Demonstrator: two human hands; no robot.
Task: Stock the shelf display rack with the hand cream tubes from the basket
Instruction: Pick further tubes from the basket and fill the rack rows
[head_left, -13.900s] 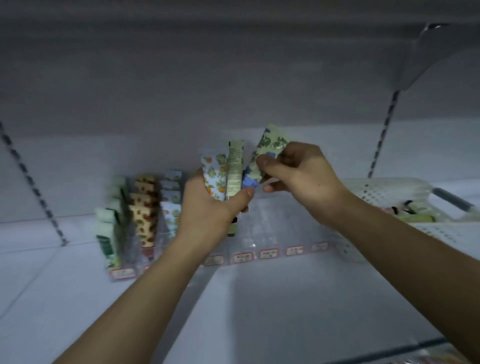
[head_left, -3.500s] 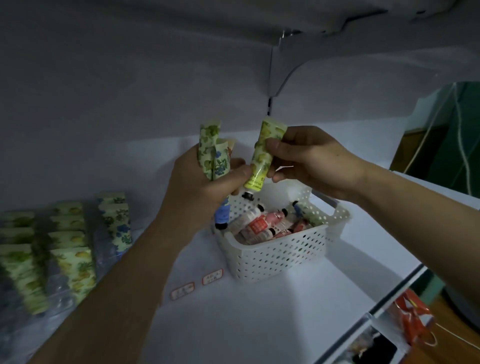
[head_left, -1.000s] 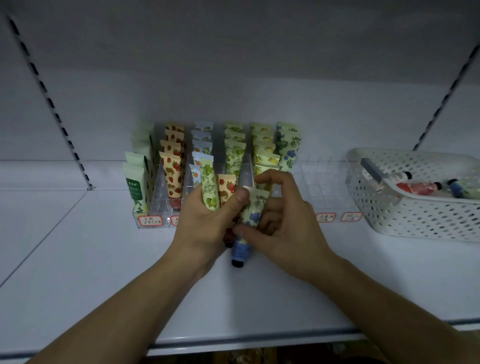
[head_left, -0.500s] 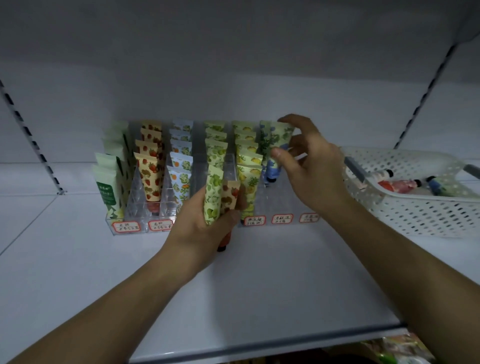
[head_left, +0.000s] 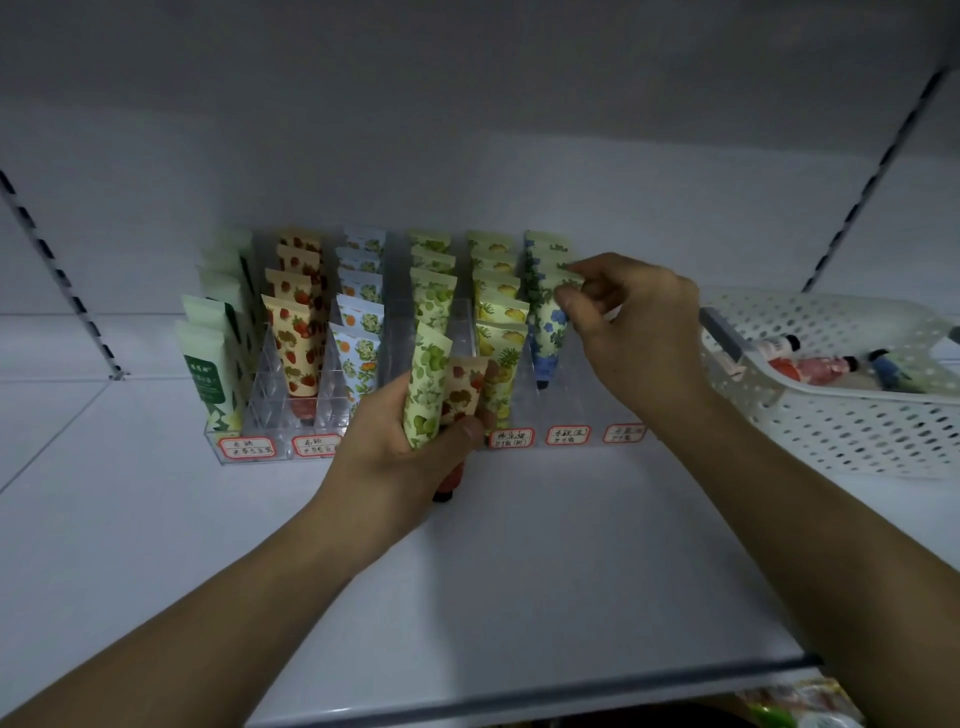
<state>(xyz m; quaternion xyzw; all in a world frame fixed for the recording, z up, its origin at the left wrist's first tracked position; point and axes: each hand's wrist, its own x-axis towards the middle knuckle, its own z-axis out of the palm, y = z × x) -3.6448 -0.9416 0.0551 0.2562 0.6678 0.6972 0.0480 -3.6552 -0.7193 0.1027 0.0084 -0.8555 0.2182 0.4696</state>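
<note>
R hand (head_left: 631, 332) pinches blue-flower tube (head_left: 549, 332) in rack (head_left: 270, 415); L hand (head_left: 400, 447) grips two tubes (head_left: 441, 384)

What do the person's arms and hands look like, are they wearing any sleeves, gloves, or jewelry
Both forearms are bare as far as the frame shows, with no sleeve in view. The left hand and the right hand wear no gloves. No rings, watch or bracelet show on the visible fingers or wrists. The light is dim, so finer marks cannot be made out.

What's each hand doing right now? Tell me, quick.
Left hand: grips two tubes, a green-patterned tube and a strawberry tube.
Right hand: pinches the top of the blue-flower tube in the rack.
</note>
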